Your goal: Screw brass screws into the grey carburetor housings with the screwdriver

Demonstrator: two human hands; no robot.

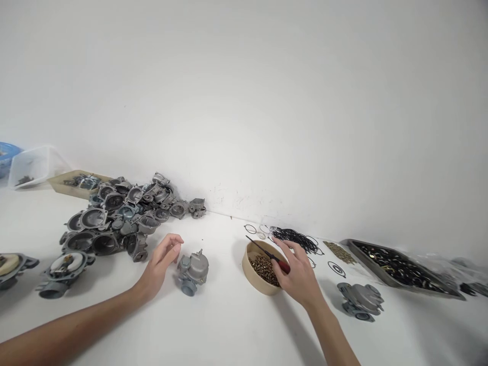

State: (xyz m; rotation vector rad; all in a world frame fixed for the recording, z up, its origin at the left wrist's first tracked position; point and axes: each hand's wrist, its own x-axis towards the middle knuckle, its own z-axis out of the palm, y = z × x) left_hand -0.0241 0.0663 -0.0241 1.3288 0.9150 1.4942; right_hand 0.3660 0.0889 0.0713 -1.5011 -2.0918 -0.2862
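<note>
My left hand (pixel 160 264) rests on the white table with its fingers loosely apart, its fingertips touching or nearly touching a grey metal carburetor body (pixel 193 272); it holds nothing. My right hand (pixel 299 274) hovers over the right edge of a round tan bowl (pixel 251 278) filled with small brass screws (pixel 263 268). A red-handled screwdriver (pixel 271 256) sits under that hand's fingers, its dark shaft slanting up left across the bowl. The fingers curl over the handle.
A heap of grey carburetor bodies (pixel 118 221) lies at the back left, with more single ones (pixel 63 272) at the left edge. Black O-rings (pixel 295 238) lie behind the bowl. Another carburetor body (pixel 360 301) and a metal tray of dark parts (pixel 400 267) are on the right.
</note>
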